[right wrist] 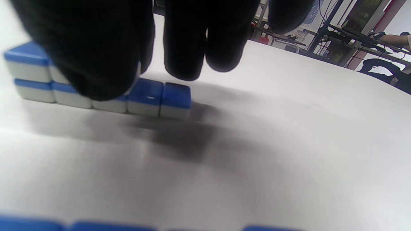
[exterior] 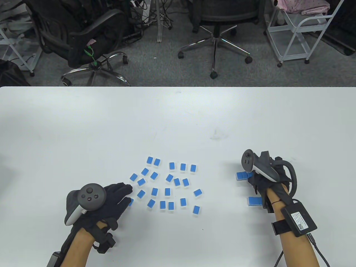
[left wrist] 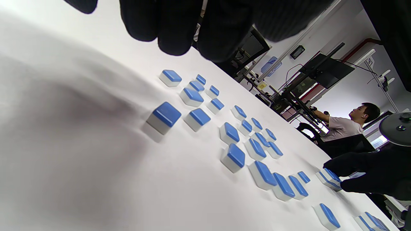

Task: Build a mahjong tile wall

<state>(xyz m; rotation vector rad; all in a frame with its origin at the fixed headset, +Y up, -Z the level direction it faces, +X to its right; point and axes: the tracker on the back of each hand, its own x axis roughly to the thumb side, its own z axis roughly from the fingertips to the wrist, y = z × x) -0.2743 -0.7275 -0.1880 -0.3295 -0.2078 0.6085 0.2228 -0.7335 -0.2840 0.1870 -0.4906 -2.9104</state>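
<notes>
Several loose blue-backed mahjong tiles (exterior: 167, 192) lie face down in the middle of the white table (exterior: 178, 116); the left wrist view shows them too (left wrist: 199, 117). My left hand (exterior: 126, 194) lies flat at their left edge, fingers stretched out, fingertips touching one tile (exterior: 131, 202). My right hand (exterior: 254, 180) sits over the right end of a tile row (exterior: 242, 175). In the right wrist view this row (right wrist: 144, 96) is two tiles high at its left. There the thumb (right wrist: 93, 51) covers the upper tiles and seems to pinch one. A second row (exterior: 253, 200) lies nearer.
Office chairs (exterior: 214, 30) and a white wire cart (exterior: 300, 33) stand beyond the table's far edge. Bare tabletop stretches behind and to both sides of the tiles. A person (left wrist: 346, 125) sits in the background of the left wrist view.
</notes>
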